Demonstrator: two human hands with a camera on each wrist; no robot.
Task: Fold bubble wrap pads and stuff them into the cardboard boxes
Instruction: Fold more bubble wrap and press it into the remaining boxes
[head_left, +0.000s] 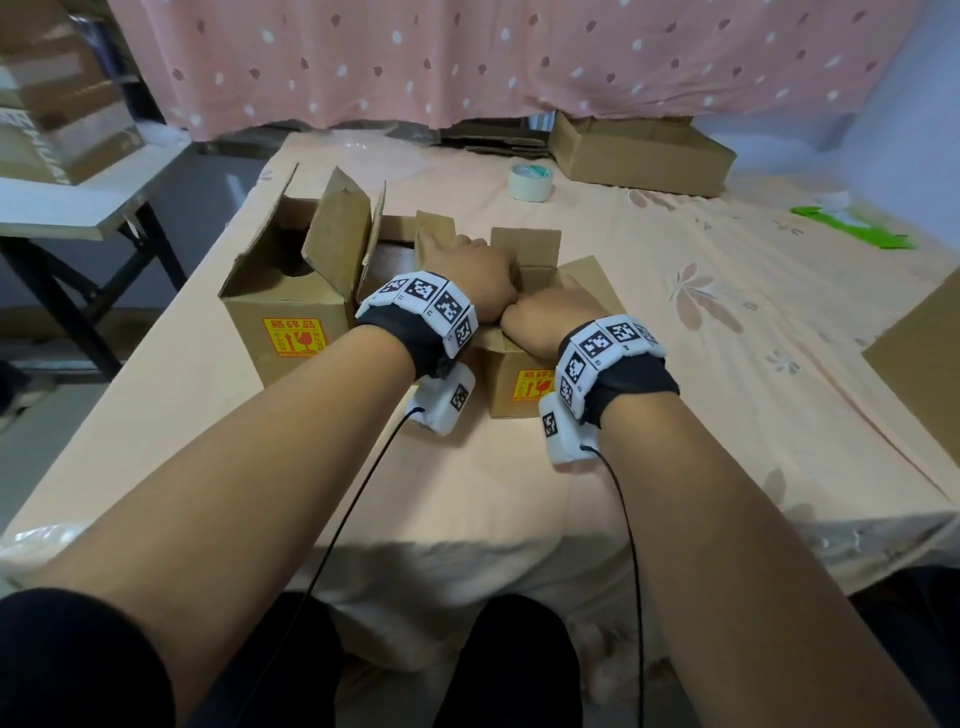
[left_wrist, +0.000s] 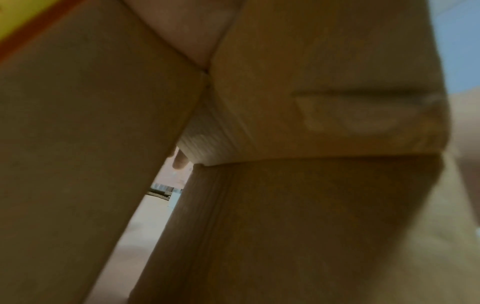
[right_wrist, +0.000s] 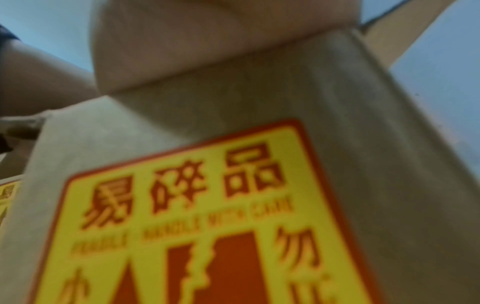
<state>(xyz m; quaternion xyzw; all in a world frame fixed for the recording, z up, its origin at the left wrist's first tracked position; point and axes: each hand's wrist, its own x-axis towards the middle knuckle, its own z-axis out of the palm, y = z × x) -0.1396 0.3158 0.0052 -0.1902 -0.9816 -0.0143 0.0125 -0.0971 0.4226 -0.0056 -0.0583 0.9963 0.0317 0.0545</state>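
Two hands press into the open cardboard box (head_left: 511, 382) with the yellow fragile label, near the middle of the cloth-covered table (head_left: 467, 493). The left hand (head_left: 470, 275) and right hand (head_left: 545, 319) touch each other; whether their fingers are spread cannot be told. A second open box (head_left: 291, 312) stands just left. No bubble wrap shows.

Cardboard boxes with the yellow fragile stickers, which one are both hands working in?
The right-hand stickered box: both hands are at its open top. The left one stands untouched, flaps up.
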